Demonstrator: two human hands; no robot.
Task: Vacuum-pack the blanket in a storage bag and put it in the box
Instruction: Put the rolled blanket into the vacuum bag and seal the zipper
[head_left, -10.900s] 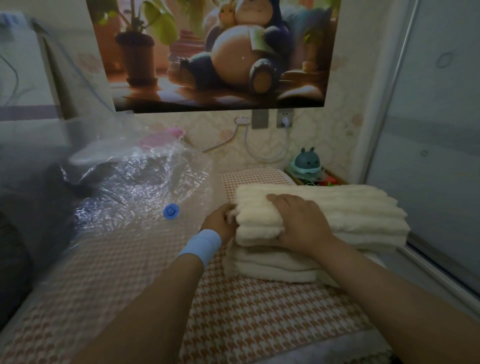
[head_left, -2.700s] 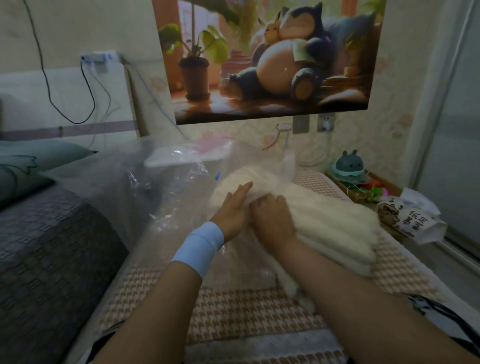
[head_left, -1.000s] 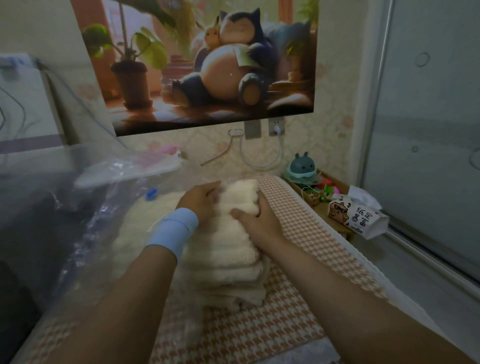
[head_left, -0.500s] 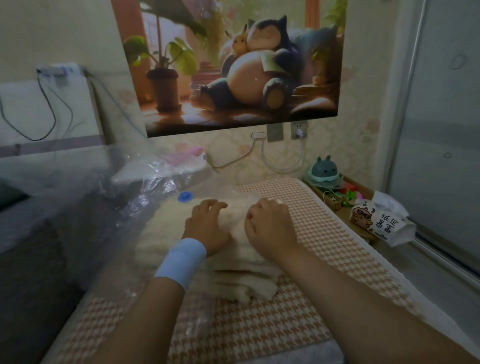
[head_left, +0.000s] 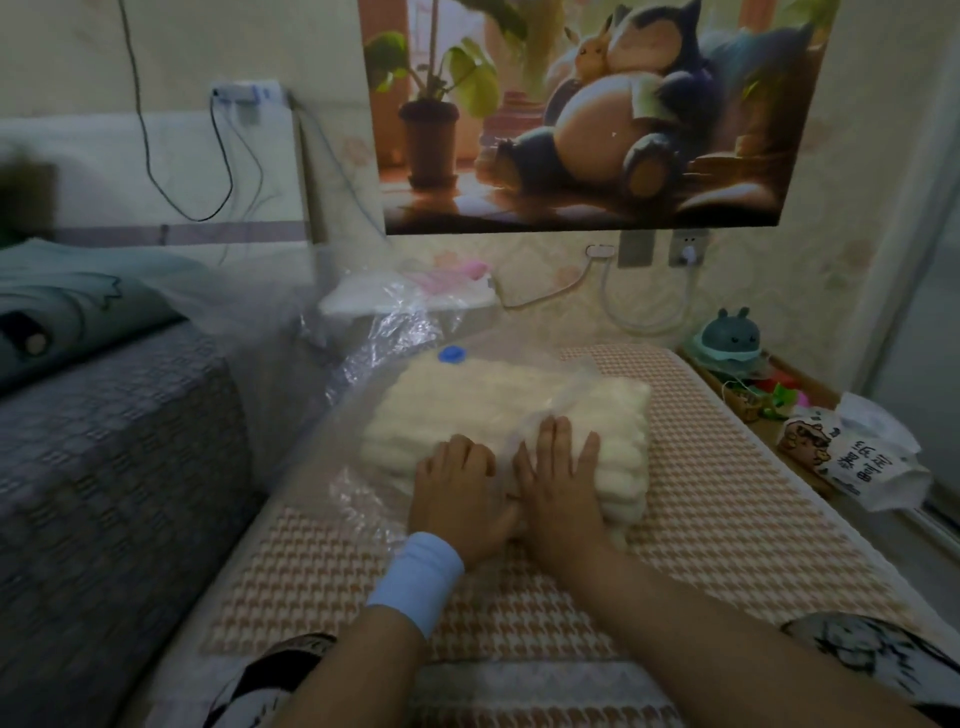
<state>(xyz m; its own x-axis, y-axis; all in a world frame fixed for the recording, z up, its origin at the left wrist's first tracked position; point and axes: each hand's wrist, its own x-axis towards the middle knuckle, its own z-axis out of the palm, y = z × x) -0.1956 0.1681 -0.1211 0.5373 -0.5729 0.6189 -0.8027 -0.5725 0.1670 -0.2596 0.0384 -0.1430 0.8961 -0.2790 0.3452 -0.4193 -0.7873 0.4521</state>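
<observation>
A folded cream blanket (head_left: 483, 410) lies on the houndstooth mat, mostly inside a clear plastic storage bag (head_left: 395, 338). The bag's blue round valve (head_left: 453, 354) sits on top near the blanket's far left corner. The blanket's right end (head_left: 623, 415) still shows bare outside the plastic. My left hand (head_left: 457, 493), with a light blue wristband, lies flat on the near edge of the blanket. My right hand (head_left: 561, 483) rests beside it, fingers spread, pressing on the blanket and the bag's edge. No box is in view.
A grey quilted bed (head_left: 104, 441) with a teal pillow (head_left: 67, 301) borders the mat on the left. On the right stand a small teal toy (head_left: 730, 338), a tray of trinkets and a tissue pack (head_left: 852, 457). Cables hang from wall sockets behind.
The blanket has slid further left into the bag, with plastic now over most of its top. Both hands have moved to its near edge and lie flat.
</observation>
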